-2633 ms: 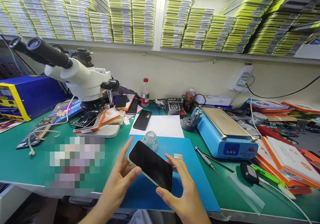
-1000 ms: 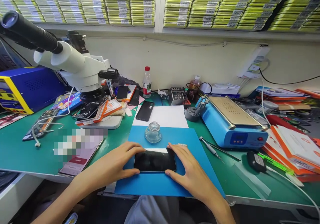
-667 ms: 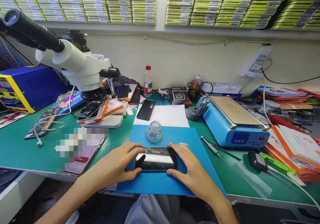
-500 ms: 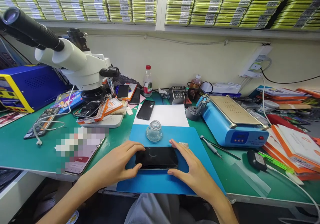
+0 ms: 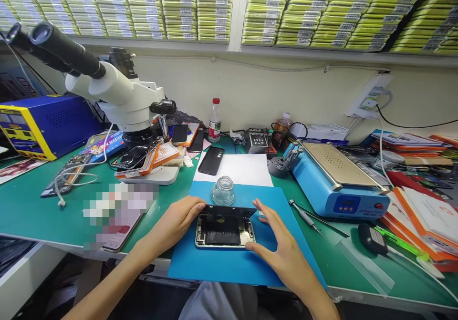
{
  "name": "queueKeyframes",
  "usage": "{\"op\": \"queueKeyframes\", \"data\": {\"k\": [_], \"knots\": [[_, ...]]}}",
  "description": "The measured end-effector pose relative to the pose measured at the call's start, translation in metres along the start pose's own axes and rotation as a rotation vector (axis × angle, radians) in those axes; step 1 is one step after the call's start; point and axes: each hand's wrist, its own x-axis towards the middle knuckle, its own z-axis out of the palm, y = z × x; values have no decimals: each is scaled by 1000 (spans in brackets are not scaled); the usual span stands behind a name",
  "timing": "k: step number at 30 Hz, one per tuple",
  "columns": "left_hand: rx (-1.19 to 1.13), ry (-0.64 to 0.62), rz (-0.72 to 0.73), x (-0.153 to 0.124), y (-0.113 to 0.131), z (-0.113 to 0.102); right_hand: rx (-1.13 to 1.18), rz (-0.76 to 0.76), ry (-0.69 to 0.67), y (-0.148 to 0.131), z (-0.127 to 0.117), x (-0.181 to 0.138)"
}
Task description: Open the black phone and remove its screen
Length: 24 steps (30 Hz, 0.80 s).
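Note:
A phone (image 5: pixel 223 231) lies on the blue mat (image 5: pixel 229 265) with its inside showing: a black battery and circuit parts in a silver frame. Its black screen (image 5: pixel 229 210) is hinged up along the far edge. My left hand (image 5: pixel 178 225) grips the phone's left end, with fingers on the raised screen. My right hand (image 5: pixel 279 240) is at the right end, thumb against the frame's near corner and fingers curved over the far side. A small glass jar (image 5: pixel 222 191) stands just beyond the phone.
A white microscope (image 5: pixel 118 101) stands at back left beside a blue and yellow box (image 5: pixel 39 124). A blue heating plate machine (image 5: pixel 332 181) sits at right, a screwdriver (image 5: pixel 306 217) beside it. A black phone (image 5: pixel 211 160) lies beside white paper. Shelves above hold green boxes.
The phone was held in the air, then laid flat on the blue mat. Its black screen has since been lifted up along the far edge, showing the inside.

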Motion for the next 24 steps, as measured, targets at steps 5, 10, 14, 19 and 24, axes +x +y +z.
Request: {"op": "queueKeyframes", "data": {"k": [5, 10, 14, 19, 24], "knots": [[27, 72, -46, 6, -4, 6, -18, 24, -28, -1, 0, 0], [12, 107, -80, 4, -1, 9, -27, 33, -25, 2, 2, 1], [-6, 102, -108, 4, 2, 9, -53, 17, -23, 2, 2, 1], [-12, 99, -124, 4, 0, 10, -44, 27, -18, 0, 2, -1], [-52, 158, -206, 0, -10, 14, -110, -105, 104, -4, 2, -5]]}}
